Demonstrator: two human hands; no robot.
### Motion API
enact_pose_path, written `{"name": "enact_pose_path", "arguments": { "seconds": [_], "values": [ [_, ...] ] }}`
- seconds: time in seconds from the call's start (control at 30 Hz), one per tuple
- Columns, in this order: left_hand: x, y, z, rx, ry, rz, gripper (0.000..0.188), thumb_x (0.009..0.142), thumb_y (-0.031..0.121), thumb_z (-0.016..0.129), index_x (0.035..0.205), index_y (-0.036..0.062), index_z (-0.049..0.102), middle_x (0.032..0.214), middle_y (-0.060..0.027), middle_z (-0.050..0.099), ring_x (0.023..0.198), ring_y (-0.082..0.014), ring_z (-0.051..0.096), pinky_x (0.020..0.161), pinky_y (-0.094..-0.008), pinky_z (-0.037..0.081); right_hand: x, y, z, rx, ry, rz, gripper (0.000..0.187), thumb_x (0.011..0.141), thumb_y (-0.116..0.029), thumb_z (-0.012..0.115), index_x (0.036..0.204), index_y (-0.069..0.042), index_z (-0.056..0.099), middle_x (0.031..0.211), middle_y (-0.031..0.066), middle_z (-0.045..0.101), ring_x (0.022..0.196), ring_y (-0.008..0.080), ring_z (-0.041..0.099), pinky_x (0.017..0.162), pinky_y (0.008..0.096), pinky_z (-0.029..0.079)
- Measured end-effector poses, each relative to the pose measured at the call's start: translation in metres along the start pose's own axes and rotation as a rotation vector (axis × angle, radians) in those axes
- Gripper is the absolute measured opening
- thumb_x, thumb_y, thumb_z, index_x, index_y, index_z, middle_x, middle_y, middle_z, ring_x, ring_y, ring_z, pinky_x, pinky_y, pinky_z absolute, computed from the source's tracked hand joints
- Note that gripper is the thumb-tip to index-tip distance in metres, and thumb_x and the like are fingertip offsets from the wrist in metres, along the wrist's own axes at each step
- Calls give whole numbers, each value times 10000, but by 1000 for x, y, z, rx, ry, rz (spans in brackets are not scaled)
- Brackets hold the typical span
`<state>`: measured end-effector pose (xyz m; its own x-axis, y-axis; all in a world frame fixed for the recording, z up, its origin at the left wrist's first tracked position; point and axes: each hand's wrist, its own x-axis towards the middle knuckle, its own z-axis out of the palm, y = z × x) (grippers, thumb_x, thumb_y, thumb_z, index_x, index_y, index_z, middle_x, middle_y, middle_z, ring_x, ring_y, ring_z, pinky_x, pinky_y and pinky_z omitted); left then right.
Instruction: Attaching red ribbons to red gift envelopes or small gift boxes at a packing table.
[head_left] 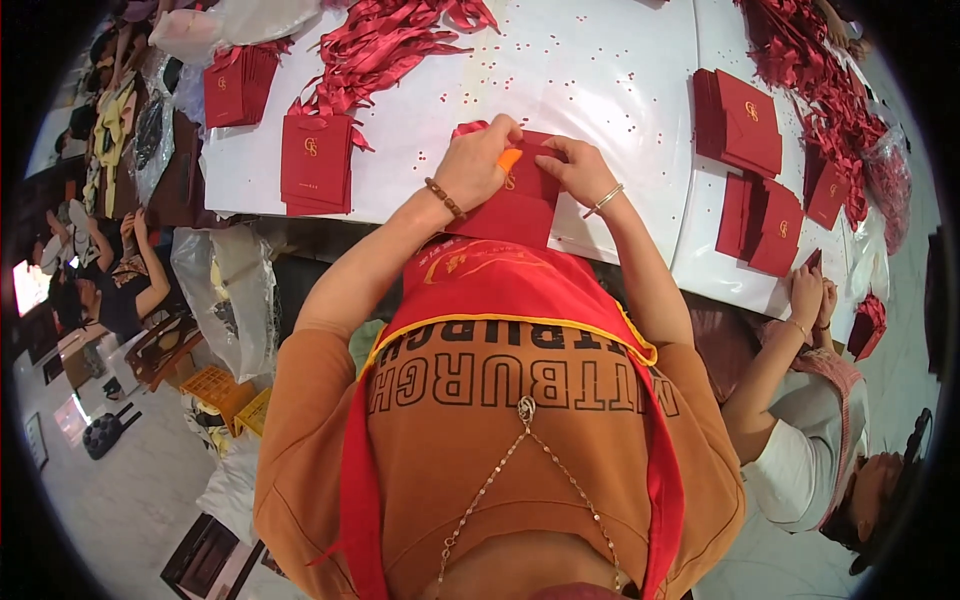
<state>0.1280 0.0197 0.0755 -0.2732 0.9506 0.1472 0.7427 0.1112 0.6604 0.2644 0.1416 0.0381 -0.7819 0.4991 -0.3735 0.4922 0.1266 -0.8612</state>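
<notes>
A dark red paper gift bag (515, 218) with a gold emblem lies at the table's front edge, against my apron. My left hand (478, 165), a beaded bracelet on its wrist, is closed over the bag's upper left side. A small orange piece (510, 158) shows at its fingers; its kind I cannot make out. A bit of red ribbon (468, 129) pokes out beyond the knuckles. On the bag's upper right edge, my right hand (583, 172) pinches the red paper between thumb and fingers. A bangle circles that wrist.
Stacked red bags stand at the left (316, 165) and right (740, 115). Red ribbons (375, 50) heap at the far left, and more ribbons (800, 60) at the far right. Red paper dots litter the white table (630, 130). Another person's hands (808, 295) work at the right edge.
</notes>
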Motion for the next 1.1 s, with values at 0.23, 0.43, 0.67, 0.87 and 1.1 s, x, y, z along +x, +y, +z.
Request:
{"name": "enact_pose_path", "arguments": {
  "seconds": [0.23, 0.43, 0.67, 0.87, 1.1],
  "values": [
    [-5, -6, 24, -112, -16, -249, 80, 748, 77, 581, 788, 7, 577, 669, -133, 606, 602, -252, 598, 545, -339, 454, -5, -6, 3, 90, 3, -23, 290, 763, -143, 609, 1019, -8, 587, 789, 132, 625, 632, 182, 586, 611, 290, 467],
    [-5, -6, 28, -86, 12, -253, 90, 734, 89, 587, 778, 11, 578, 663, -135, 604, 594, -258, 593, 533, -336, 444, -5, -6, 6, 45, 2, -30, 315, 748, -133, 623, 1039, -17, 584, 900, 135, 621, 732, 206, 594, 685, 291, 469],
    [0, -7, 22, -153, -78, -355, 82, 734, 41, 573, 807, 5, 566, 604, -103, 593, 501, -175, 565, 470, -290, 423, -7, -4, 12, 8, 61, -129, 308, 738, -128, 627, 1035, -53, 593, 969, 136, 609, 846, 258, 586, 759, 315, 457],
    [0, 0, 16, -557, -94, -616, 280, 721, 17, 523, 1001, 12, 514, 562, -76, 566, 467, -123, 520, 431, -271, 386, -10, -4, 16, -135, 137, -306, 279, 734, -103, 614, 1011, -71, 598, 923, 139, 611, 833, 289, 584, 736, 344, 461],
    [-4, -15, 23, -746, -176, -727, 293, 731, 15, 522, 1024, 18, 529, 578, -62, 565, 434, -99, 479, 382, -240, 356, -15, -12, 17, -153, 130, -258, 287, 737, -69, 621, 1021, -38, 589, 886, 108, 623, 729, 193, 578, 683, 280, 457]
  ]
}}
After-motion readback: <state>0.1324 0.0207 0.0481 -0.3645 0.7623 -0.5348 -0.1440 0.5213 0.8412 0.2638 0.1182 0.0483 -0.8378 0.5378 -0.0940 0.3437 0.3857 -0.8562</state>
